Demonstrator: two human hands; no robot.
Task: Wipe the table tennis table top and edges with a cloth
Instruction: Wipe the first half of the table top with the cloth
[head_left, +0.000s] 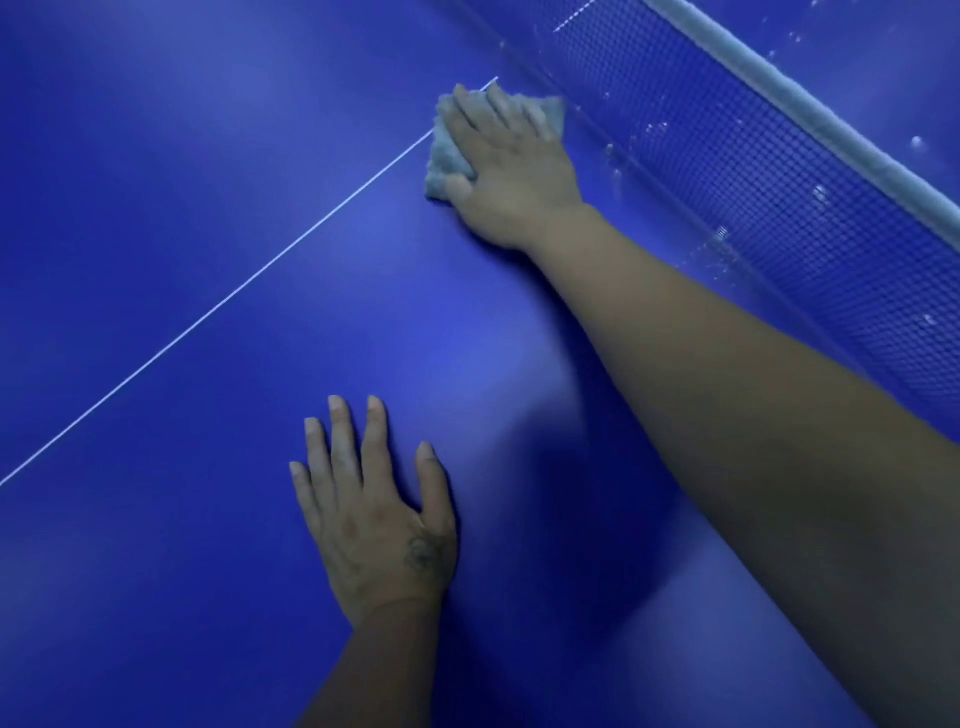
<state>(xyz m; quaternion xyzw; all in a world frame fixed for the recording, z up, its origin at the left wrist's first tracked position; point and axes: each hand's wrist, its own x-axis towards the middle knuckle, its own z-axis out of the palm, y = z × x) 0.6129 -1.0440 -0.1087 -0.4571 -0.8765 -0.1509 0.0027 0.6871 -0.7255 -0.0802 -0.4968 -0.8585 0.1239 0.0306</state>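
The blue table tennis table top (182, 156) fills the view, with a thin white centre line (218, 306) running diagonally from lower left to upper right. My right hand (511, 171) reaches far forward and presses a grey cloth (441, 156) flat on the table, at the far end of the white line and close to the net. The cloth shows at the left of the hand and beyond the fingertips. My left hand (374, 514) lies flat on the table nearer to me, fingers spread, holding nothing.
The net (779, 197) with its white top band (769, 83) runs diagonally across the upper right, just beyond the cloth. White specks dot the net mesh. My right forearm (727, 395) crosses the right side of the table.
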